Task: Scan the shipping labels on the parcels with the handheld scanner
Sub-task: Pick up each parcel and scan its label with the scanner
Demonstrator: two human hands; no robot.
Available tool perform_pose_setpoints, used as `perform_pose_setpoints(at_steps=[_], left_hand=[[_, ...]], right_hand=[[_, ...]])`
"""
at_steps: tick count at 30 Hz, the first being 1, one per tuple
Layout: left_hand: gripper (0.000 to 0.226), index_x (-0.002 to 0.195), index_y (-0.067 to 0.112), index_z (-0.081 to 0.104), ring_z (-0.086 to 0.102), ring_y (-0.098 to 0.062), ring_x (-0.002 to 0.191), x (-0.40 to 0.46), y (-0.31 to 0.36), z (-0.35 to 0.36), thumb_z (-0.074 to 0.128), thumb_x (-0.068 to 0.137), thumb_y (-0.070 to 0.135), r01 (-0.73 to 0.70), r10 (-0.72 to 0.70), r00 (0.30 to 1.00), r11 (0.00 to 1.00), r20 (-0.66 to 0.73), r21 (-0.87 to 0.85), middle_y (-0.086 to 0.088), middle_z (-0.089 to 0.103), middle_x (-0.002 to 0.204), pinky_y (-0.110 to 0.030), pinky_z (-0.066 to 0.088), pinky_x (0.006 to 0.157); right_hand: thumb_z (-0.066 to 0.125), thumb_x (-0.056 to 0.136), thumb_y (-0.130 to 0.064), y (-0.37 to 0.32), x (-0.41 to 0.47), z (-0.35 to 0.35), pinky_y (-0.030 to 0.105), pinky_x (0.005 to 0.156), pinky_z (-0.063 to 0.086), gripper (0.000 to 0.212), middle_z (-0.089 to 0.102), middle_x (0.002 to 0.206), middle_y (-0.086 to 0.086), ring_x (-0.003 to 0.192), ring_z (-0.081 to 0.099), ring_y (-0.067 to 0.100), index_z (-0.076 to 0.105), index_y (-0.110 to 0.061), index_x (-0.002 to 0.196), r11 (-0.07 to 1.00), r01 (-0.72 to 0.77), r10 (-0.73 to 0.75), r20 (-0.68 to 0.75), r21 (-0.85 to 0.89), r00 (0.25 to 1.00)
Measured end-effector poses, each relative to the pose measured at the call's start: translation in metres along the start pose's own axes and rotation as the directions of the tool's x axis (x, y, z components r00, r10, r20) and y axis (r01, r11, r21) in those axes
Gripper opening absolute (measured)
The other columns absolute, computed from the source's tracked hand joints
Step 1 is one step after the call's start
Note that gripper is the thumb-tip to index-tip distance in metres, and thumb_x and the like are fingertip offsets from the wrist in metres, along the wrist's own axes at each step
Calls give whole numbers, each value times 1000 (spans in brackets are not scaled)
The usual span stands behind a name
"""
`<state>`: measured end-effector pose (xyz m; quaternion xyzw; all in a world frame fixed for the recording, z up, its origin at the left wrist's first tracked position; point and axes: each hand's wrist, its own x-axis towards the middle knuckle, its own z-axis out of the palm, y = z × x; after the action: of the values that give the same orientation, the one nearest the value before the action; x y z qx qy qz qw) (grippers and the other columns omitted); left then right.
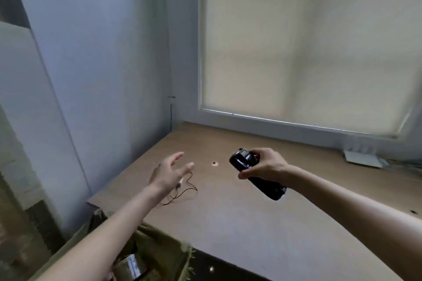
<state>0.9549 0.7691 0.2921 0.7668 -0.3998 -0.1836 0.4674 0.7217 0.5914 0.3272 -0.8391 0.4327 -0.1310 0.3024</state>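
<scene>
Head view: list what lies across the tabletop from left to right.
left hand → thin dark wire → small round hole → handheld scanner gripped by the right hand → flat white device at the far right.

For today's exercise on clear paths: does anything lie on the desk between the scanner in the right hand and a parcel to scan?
The right hand grips the handheld scanner above the desk. No parcel lies on the desk. Only a thin wire lies there, under the open left hand.
</scene>
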Motion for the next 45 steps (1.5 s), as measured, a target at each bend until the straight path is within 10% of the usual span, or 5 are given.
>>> perform_pose_setpoints(at_steps=[5, 9, 24, 35, 45], left_hand=[[59, 143, 16, 54, 52, -19, 130, 3, 124, 122, 75, 89, 31, -206, 207, 955, 978, 212, -29, -8, 59, 140, -31, 39, 107], [60, 143, 21, 54, 53, -17, 131, -13, 204, 227, 75, 88, 38, -307, 300, 889, 951, 346, -36, -3, 61, 138, -32, 39, 110], [59, 139, 22, 58, 55, -16, 129, -122, 417, 595, 74, 87, 46, -400, 457, 640, 885, 618, -240, -2, 61, 139, -37, 40, 113], [57, 138, 18, 60, 56, -18, 125, -117, 512, 816, 72, 89, 44, -441, 510, 518, 847, 686, -297, -3, 63, 136, -34, 43, 109], [56, 142, 20, 55, 57, -21, 126, -42, 575, 1005, 70, 92, 40, -446, 461, 477, 861, 748, -245, -6, 64, 136, -33, 41, 109]], right_hand=[[94, 55, -49, 110, -73, -132, 32, 81, 60, 49, 76, 90, -7, 86, 72, 14, 72, -28, 94, 973, -229, 222, -175, -20, 959], [93, 53, -53, 201, -151, -225, 23, 64, 53, 48, 76, 83, -10, 78, 72, 8, 75, -27, 89, 919, -395, 378, -293, 1, 878], [95, 55, -52, 466, -374, -444, 38, 94, 58, 67, 73, 105, 0, 100, 69, 23, 71, -27, 112, 681, -699, 688, -522, 221, 505], [90, 35, -55, 637, -378, -531, 37, 82, 62, 64, 75, 87, -1, 84, 71, 19, 74, -23, 88, 567, -749, 773, -535, 343, 340], [94, 54, -47, 788, -295, -616, 39, 87, 60, 52, 73, 96, -2, 89, 70, 19, 70, -29, 97, 527, -753, 818, -474, 393, 325]])
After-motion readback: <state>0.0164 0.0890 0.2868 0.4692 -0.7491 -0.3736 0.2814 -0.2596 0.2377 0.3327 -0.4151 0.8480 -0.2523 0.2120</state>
